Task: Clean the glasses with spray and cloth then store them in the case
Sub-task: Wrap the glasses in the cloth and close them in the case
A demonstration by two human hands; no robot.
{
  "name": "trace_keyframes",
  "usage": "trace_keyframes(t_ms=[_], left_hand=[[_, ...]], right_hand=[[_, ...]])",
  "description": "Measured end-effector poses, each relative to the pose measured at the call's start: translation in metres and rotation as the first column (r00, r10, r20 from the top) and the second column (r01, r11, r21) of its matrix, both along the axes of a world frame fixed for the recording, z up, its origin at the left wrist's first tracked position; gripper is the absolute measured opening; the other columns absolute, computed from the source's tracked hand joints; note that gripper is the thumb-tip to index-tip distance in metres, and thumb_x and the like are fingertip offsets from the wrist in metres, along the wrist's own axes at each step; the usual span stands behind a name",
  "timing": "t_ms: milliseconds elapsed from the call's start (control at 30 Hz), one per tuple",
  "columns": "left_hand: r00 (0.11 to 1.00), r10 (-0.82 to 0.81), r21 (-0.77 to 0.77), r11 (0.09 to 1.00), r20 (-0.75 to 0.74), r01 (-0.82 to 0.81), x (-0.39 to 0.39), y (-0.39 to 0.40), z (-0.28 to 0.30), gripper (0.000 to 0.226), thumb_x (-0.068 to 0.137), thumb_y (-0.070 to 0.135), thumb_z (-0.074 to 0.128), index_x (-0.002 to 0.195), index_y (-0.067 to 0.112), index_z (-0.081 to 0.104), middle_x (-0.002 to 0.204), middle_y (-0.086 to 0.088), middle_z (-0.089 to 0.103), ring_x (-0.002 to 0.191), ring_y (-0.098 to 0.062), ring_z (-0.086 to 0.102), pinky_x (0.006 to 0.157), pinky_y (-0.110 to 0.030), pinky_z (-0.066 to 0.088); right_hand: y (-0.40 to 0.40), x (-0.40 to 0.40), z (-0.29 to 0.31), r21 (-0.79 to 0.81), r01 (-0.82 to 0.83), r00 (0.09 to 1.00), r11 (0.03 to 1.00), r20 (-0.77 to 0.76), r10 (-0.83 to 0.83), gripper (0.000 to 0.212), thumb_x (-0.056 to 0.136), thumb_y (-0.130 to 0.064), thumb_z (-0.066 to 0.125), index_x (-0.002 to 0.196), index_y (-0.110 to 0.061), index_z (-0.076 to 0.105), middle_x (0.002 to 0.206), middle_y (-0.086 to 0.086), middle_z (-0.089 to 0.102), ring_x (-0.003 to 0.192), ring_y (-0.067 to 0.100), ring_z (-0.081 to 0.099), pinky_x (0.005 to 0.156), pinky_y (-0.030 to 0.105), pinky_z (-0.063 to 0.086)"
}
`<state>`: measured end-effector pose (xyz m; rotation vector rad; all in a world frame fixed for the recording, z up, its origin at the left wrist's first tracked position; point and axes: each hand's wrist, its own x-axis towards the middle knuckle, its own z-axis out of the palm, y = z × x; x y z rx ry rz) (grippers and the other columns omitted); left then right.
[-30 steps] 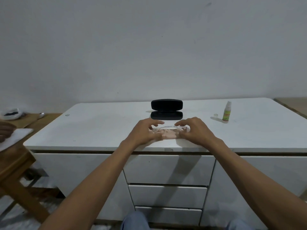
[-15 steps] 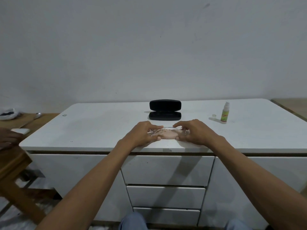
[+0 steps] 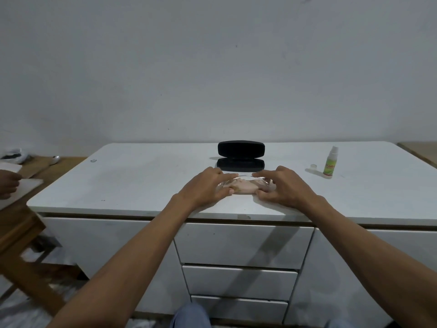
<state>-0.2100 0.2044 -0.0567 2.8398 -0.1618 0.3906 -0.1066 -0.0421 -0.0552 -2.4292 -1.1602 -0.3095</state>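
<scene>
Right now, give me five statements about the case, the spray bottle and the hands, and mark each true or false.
1. The black case is shut. False: it stands open, lid up.
2. The spray bottle stands upright on the cabinet top, to the right of the case. True.
3. The bottle's small cap is on the nozzle. False: it sits on the top beside the bottle.
4. Both the left hand and right hand are at the clear glasses, which lie with a pinkish cloth. True.
5. The glasses are already inside the case. False: they are in front of it, at the hands.
</scene>
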Motion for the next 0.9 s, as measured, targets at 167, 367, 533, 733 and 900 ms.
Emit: trace_keyframes(t_ms=[167,367,533,733,900], left_hand=[[0.997,0.036,-0.060,0.998,0.063,-0.032,0.031,0.015,0.017,0.046,0.094,0.045,0.063,0.139,0.044,0.057,0.115,0.001,0.060,0.110,-0.016,0.052,0.087,-0.035,0.047],[0.993,0.083,-0.144,0.987,0.085,-0.070,0.078,0.034,0.017,0.046,0.091,0.040,0.068,0.136,0.043,0.060,0.110,0.004,0.057,0.111,-0.017,0.051,0.090,-0.034,0.046],[0.980,0.159,-0.377,0.920,0.122,-0.103,0.097,0.035,-0.004,0.046,0.087,0.036,0.069,0.130,0.049,0.062,0.114,0.007,0.058,0.110,-0.016,0.050,0.092,-0.034,0.048],[0.964,0.198,-0.473,0.876,0.175,-0.094,0.106,0.029,-0.025,0.046,0.086,0.028,0.073,0.130,0.039,0.066,0.113,0.001,0.055,0.103,-0.015,0.059,0.089,-0.032,0.053],[0.960,0.192,-0.436,0.896,0.205,-0.086,0.103,0.028,-0.032,0.045,0.089,0.032,0.071,0.133,0.039,0.064,0.116,0.002,0.049,0.105,-0.017,0.057,0.089,-0.036,0.055]], right_hand=[[0.020,0.022,0.010,0.080,0.024,0.998,0.996,0.053,-0.028,0.057,0.078,-0.036,0.077,0.133,-0.029,0.067,0.097,0.003,0.076,0.092,0.028,0.059,0.078,0.038,0.052],[0.045,0.065,0.013,0.111,0.033,0.995,0.993,0.093,-0.044,0.055,0.077,-0.034,0.078,0.131,-0.026,0.068,0.089,0.004,0.074,0.087,0.032,0.059,0.073,0.037,0.051],[0.060,0.089,0.005,0.119,0.031,0.996,0.992,0.078,-0.041,0.058,0.075,-0.031,0.078,0.132,-0.023,0.068,0.086,0.005,0.074,0.086,0.033,0.057,0.071,0.037,0.051],[0.062,0.101,-0.003,0.118,0.018,0.997,0.993,0.069,-0.026,0.056,0.077,-0.030,0.073,0.132,-0.026,0.068,0.086,0.005,0.076,0.084,0.031,0.059,0.074,0.031,0.046],[0.060,0.099,0.000,0.100,0.006,0.999,0.995,0.033,-0.010,0.053,0.079,-0.034,0.072,0.131,-0.032,0.067,0.094,0.007,0.073,0.091,0.032,0.060,0.082,0.041,0.053]])
